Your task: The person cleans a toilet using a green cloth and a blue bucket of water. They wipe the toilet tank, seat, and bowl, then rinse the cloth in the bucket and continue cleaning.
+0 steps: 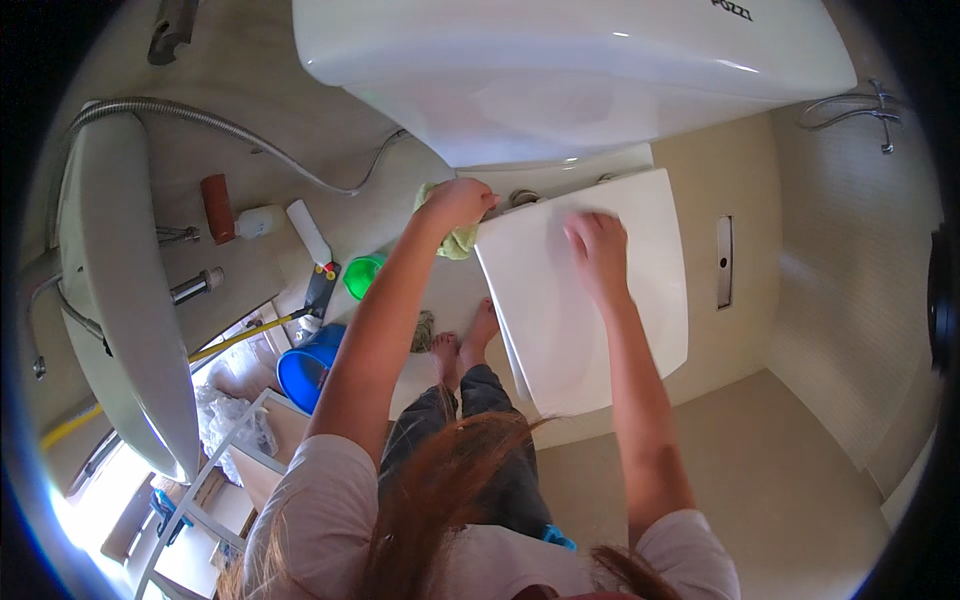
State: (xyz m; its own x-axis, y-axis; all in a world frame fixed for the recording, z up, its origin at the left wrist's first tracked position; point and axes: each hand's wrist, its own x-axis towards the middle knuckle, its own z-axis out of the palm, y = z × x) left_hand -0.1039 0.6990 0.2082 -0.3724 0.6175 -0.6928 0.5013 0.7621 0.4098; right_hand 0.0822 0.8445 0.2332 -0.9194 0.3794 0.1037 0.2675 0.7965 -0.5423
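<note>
My left hand point(462, 203) is closed around a pale green cloth point(460, 243) at the rear left corner of a white toilet lid point(590, 340). Part of the cloth hangs below my fingers, the rest being covered by them. Over the upper part of the lid is my right hand point(600, 248), its fingers curled in with nothing visible in them. Whether it touches the lid I cannot tell. The lid lies down over the seat. Behind it a metal hinge point(523, 198) shows, and the large white cistern point(570, 95) rises above.
A white washbasin point(125, 280) stands at left, with a metal hose point(230, 125) behind it. Bottles, including a white one point(309, 232), stand near a green bucket point(363, 276) and a blue bucket point(312, 368). A yellow handle point(240, 338) slants there. A floor drain point(724, 262) lies right.
</note>
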